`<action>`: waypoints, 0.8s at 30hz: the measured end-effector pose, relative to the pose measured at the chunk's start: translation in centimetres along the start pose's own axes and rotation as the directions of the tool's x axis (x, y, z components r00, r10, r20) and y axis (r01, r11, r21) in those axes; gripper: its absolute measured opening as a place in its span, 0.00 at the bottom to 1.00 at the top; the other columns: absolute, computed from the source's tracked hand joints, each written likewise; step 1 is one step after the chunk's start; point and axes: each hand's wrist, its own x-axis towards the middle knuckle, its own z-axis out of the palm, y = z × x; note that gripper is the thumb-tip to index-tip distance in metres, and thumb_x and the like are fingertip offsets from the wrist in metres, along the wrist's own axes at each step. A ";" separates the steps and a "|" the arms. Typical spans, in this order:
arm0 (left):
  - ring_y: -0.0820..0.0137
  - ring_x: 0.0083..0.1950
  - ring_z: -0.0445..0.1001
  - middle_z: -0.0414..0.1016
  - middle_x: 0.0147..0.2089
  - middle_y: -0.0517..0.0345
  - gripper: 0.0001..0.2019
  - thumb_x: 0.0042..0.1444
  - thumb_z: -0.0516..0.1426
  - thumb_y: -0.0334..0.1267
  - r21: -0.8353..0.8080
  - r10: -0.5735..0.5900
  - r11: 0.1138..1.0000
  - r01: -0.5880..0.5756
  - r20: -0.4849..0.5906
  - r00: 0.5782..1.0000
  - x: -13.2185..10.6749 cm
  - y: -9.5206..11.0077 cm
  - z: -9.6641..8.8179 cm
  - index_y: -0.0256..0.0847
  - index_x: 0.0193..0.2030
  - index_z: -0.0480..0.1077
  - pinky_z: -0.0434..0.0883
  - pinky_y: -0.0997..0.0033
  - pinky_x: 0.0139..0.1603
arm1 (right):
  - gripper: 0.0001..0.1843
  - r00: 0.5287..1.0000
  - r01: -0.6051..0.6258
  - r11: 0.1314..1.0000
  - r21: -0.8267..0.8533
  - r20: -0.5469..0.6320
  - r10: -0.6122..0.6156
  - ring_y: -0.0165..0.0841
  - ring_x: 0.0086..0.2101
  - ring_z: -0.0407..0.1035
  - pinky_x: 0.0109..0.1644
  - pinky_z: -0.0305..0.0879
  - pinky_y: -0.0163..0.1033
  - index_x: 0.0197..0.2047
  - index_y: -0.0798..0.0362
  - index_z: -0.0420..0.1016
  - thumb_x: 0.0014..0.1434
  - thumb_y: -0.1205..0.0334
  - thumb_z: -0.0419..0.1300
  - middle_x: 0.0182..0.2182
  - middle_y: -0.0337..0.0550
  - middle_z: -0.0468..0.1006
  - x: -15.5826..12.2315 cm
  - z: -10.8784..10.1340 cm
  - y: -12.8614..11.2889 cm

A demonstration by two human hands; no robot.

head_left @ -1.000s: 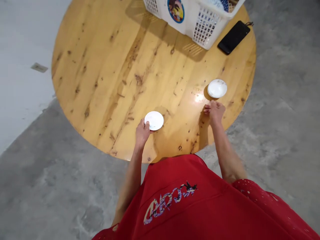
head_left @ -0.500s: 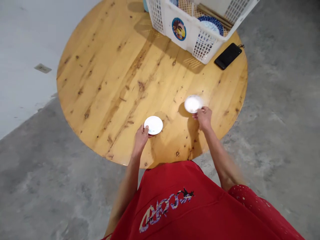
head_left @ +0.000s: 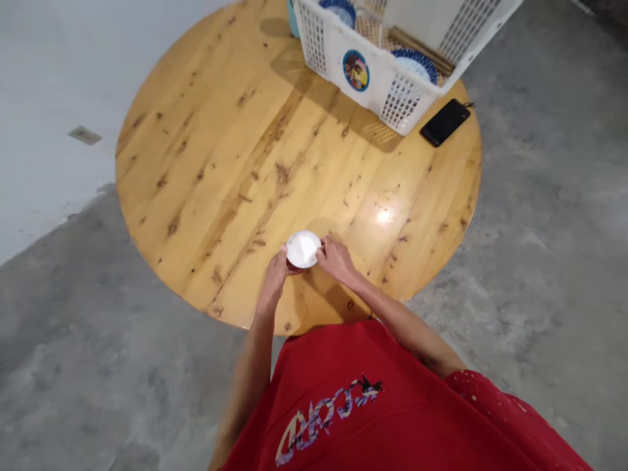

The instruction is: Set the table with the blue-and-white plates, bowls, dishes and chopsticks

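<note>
Close to the near edge of the round wooden table, my two hands meet at small white saucers. On top shows one white saucer (head_left: 303, 250), tilted slightly toward me, with a dark red reflection or underside below its rim. My left hand (head_left: 277, 275) grips the left side of the dishes, thumb at the rim. From the right, my right hand (head_left: 336, 259) pinches the upper saucer's edge. The lower saucer is mostly hidden beneath the upper one.
A white plastic basket (head_left: 375, 91) stands at the table's far side, with blue-patterned plates (head_left: 415, 63) and brown sticks (head_left: 422, 50) inside. A black phone (head_left: 445, 122) lies right of it. Around the wooden table (head_left: 210, 170) is concrete floor, with a wall at left.
My right hand has moved left and toward me with its saucer, bringing it over the one in my left hand. The left hand has stayed nearly in place. The view has shifted slightly.
</note>
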 end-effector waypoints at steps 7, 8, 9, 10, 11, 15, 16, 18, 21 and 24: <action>0.67 0.39 0.79 0.78 0.45 0.46 0.22 0.61 0.59 0.51 0.143 0.008 0.990 -0.011 0.023 1.000 0.5 0.5 -0.5 0.34 0.52 0.71 0.79 0.69 0.34 | 0.24 0.999 0.021 0.998 -0.061 0.048 -0.018 0.46 0.43 0.77 0.46 0.69 0.45 0.62 0.60 0.63 0.66 0.61 0.47 0.43 0.56 0.81 -0.4 0.3 -0.1; 0.68 0.37 0.78 0.78 0.44 0.46 0.21 0.61 0.59 0.50 0.164 -0.001 0.986 -0.002 0.019 1.000 0.8 0.8 -0.5 0.33 0.52 0.71 0.79 0.70 0.32 | 0.23 0.999 0.023 0.999 -0.032 0.049 -0.022 0.47 0.43 0.76 0.46 0.68 0.45 0.61 0.61 0.64 0.66 0.60 0.47 0.44 0.58 0.80 -0.2 0.5 0.0; 0.69 0.36 0.78 0.78 0.43 0.47 0.20 0.61 0.59 0.48 0.183 -0.007 0.983 0.004 0.016 1.000 0.9 1.0 -0.4 0.33 0.52 0.71 0.79 0.70 0.31 | 0.22 0.999 0.015 1.000 0.006 0.049 -0.016 0.47 0.44 0.76 0.46 0.68 0.45 0.59 0.61 0.65 0.66 0.60 0.47 0.44 0.59 0.80 0.1 0.8 0.2; 0.69 0.35 0.78 0.78 0.43 0.47 0.20 0.61 0.60 0.47 0.199 -0.010 0.980 0.007 0.012 1.000 1.1 1.3 -0.3 0.32 0.52 0.70 0.78 0.70 0.30 | 0.21 0.999 0.002 0.998 0.057 0.053 -0.005 0.46 0.44 0.76 0.46 0.68 0.44 0.58 0.61 0.67 0.66 0.60 0.48 0.45 0.59 0.80 0.4 1.0 0.3; 0.69 0.34 0.78 0.78 0.43 0.46 0.19 0.61 0.60 0.46 0.210 -0.011 0.978 0.009 0.008 1.000 1.1 1.5 -0.2 0.32 0.51 0.70 0.79 0.70 0.30 | 0.20 0.998 -0.017 0.993 0.115 0.063 0.010 0.45 0.43 0.76 0.45 0.67 0.43 0.55 0.61 0.69 0.66 0.60 0.49 0.44 0.58 0.80 0.8 1.2 0.4; 0.67 0.35 0.79 0.78 0.43 0.44 0.20 0.60 0.60 0.46 0.255 -0.029 0.967 0.027 0.004 1.000 0.2 1.6 0.4 0.30 0.50 0.69 0.79 0.69 0.32 | 0.12 0.994 -0.077 0.953 0.294 0.100 0.050 0.37 0.38 0.74 0.38 0.64 0.36 0.44 0.58 0.75 0.60 0.64 0.54 0.38 0.48 0.81 1.0 1.7 1.1; 0.65 0.36 0.80 0.78 0.44 0.44 0.21 0.59 0.60 0.48 0.272 -0.028 0.962 0.025 0.008 1.000 -0.3 1.3 0.6 0.31 0.51 0.69 0.79 0.68 0.32 | 0.12 0.994 -0.085 0.949 0.303 0.095 0.059 0.37 0.37 0.74 0.37 0.63 0.35 0.42 0.58 0.76 0.59 0.64 0.54 0.37 0.48 0.81 0.5 1.8 1.5; 0.60 0.40 0.81 0.78 0.47 0.42 0.26 0.56 0.61 0.53 0.307 -0.009 0.952 0.000 0.030 1.000 -1.9 0.2 0.9 0.32 0.52 0.69 0.80 0.65 0.34 | 0.12 0.994 -0.092 0.948 0.304 0.084 0.069 0.37 0.37 0.73 0.37 0.62 0.35 0.41 0.58 0.77 0.58 0.63 0.55 0.38 0.49 0.81 -1.0 2.2 2.5; 0.53 0.49 0.80 0.78 0.52 0.42 0.30 0.52 0.60 0.59 0.347 0.010 0.937 -0.032 0.067 0.998 -5.2 -2.2 1.3 0.35 0.52 0.71 0.81 0.59 0.41 | 0.15 0.994 -0.078 0.940 0.332 0.104 0.045 0.39 0.37 0.72 0.36 0.61 0.36 0.44 0.59 0.76 0.58 0.61 0.55 0.41 0.52 0.81 -4.5 3.3 4.4; 0.50 0.51 0.79 0.78 0.52 0.43 0.34 0.47 0.61 0.63 0.361 -0.043 0.932 0.020 0.056 0.997 -8.4 -4.2 1.8 0.37 0.51 0.72 0.81 0.57 0.43 | 0.18 0.989 -0.088 0.928 0.361 0.145 0.037 0.39 0.35 0.71 0.34 0.60 0.37 0.47 0.60 0.74 0.57 0.59 0.54 0.41 0.52 0.80 -8.3 4.3 6.1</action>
